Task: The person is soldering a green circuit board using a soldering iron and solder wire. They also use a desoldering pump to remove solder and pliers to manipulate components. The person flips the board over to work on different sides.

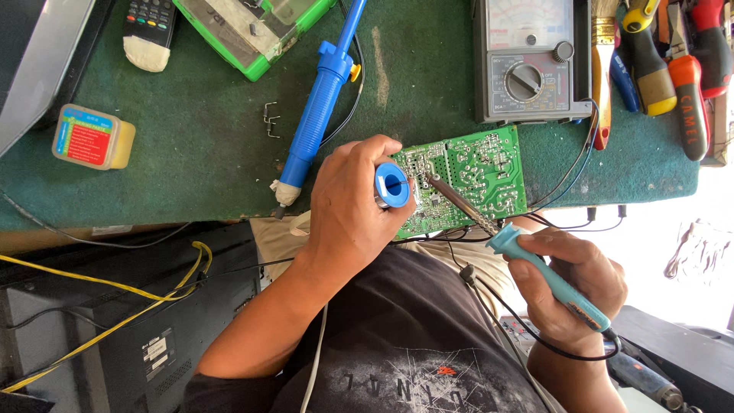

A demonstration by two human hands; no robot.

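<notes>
The left hand [348,206] has its fingers curled tight around a small blue spool of solder [392,184], holding it at the left edge of a green circuit board [468,180] that lies at the near edge of the green-covered table [206,145]. The right hand [569,287] grips a light blue soldering iron [552,279] with its fingers closed around the handle, and the metal tip [440,183] touches the board near the spool. Just left of the left hand lies a blue desoldering pump [317,107]. Far behind the board stands a grey meter with a dial [527,61], and to its right lie screwdrivers and pliers with coloured handles [673,61]. A small yellow tub [92,138] sits far left on the table.
</notes>
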